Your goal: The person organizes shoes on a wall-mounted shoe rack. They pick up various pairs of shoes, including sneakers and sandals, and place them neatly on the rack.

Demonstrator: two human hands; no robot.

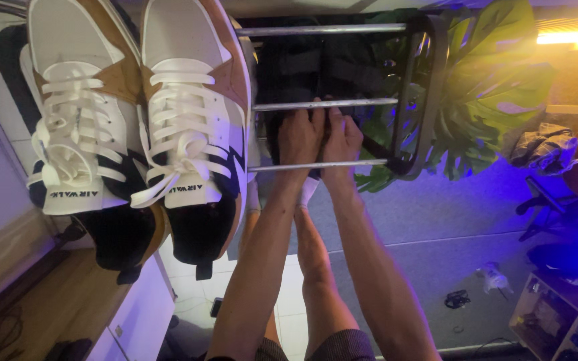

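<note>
Nearest the camera, two bare forearms run up from the bottom edge, with one bare shin and foot between them. The left hand (298, 137) and right hand (342, 139) sit side by side, touching, fingers curled down and pinching at a black shoe (316, 73) worn on that foot — whether they grip a lace or a strap I cannot tell, as the dark material swallows the detail. The shoe sits under the metal rails (322, 105) of a stool frame (423, 93); three chrome bars show, crossing above and below the hands. Left of the arms, two white, tan and black sneakers (135, 120) with white laces stand side by side, apparently on a pale tiled floor beside a wooden bench (41, 301). Beyond the stool is one big-leaved green plant (496, 87), then grey carpet with small scattered clutter under blue light. As I judge it, the risk is knuckles knocking the middle rail, which lies right across the fingers, or a pull in such dim light catching the wrong part — the closeness of the bars would cause either.
</note>
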